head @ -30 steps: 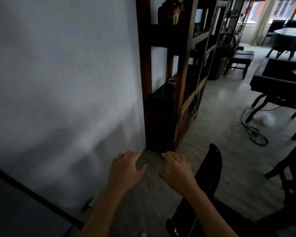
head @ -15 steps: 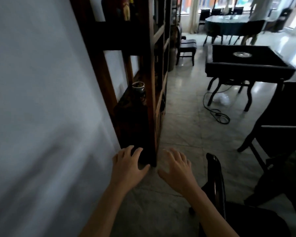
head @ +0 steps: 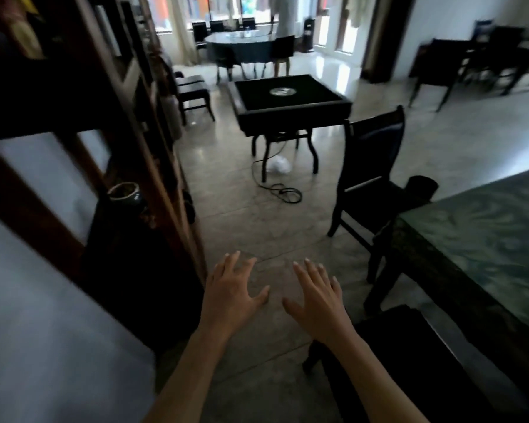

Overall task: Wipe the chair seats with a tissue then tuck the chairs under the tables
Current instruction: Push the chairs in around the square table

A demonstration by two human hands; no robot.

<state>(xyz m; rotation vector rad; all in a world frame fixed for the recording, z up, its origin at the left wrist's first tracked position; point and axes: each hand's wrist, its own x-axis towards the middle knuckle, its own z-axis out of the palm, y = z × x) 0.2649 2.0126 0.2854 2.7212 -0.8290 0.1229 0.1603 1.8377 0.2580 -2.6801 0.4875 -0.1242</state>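
My left hand and my right hand hover side by side over the floor, palms down, fingers spread, holding nothing. No tissue shows in either hand. A dark chair stands at my lower right, under my right forearm, beside a green-topped table. A second dark chair stands at the far end of that table with its seat turned toward the table. Further off is a square black table.
A tall dark wooden shelf runs along my left, with a small pot on it. A black cable and a white bag lie under the square table. A person stands by a round table at the back.
My view has swung right, away from the white wall toward the room. The green table and second chair have come into sight. Both hands stay empty and spread.
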